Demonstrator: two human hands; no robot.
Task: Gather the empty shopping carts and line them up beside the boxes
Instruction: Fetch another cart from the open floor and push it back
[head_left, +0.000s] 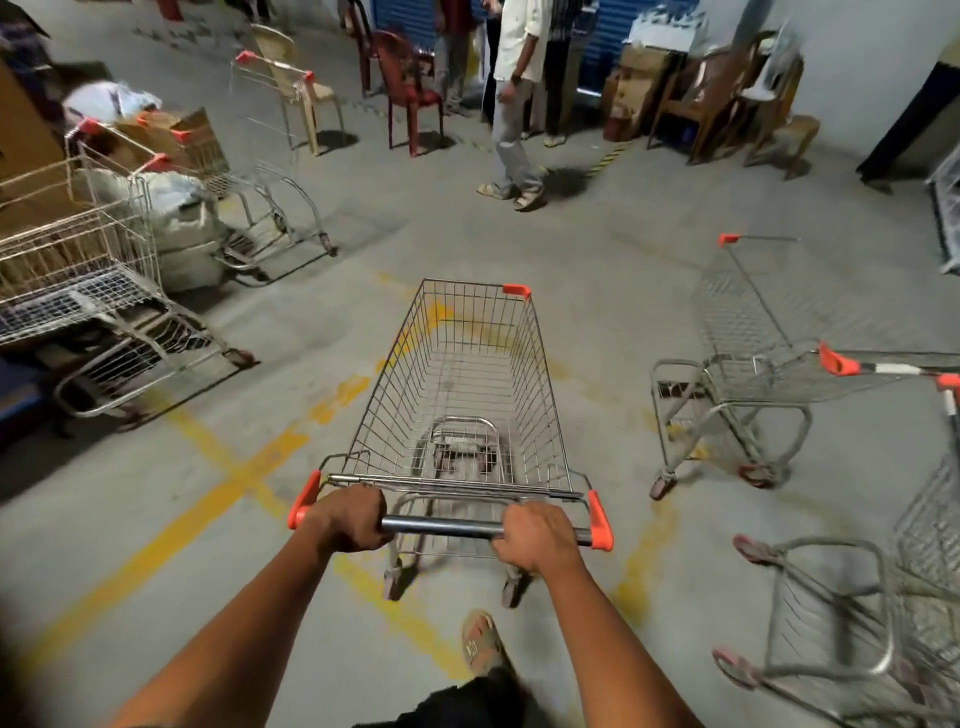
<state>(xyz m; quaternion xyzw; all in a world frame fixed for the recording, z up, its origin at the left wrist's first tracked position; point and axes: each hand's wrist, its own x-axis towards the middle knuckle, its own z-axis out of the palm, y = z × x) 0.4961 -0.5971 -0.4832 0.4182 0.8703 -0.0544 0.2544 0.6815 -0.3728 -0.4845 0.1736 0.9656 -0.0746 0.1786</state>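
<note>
An empty wire shopping cart (462, 374) with orange corner caps stands straight ahead of me on the concrete floor. My left hand (349, 519) grips the left end of its metal handle bar (441, 526), and my right hand (537, 535) grips the right end. Another empty cart (748, 332) stands to the right, and part of a third cart (883, 613) shows at the right edge. On the left, a cart (93, 291) stands by cardboard boxes (31, 156), with a further empty cart (270, 156) behind it.
White sacks (182, 228) lie between the left carts. People (514, 104) stand at the back among red and tan chairs (410, 88) and more boxes (634, 88). Yellow lines (218, 499) cross the floor. My sandalled foot (480, 644) is under the handle.
</note>
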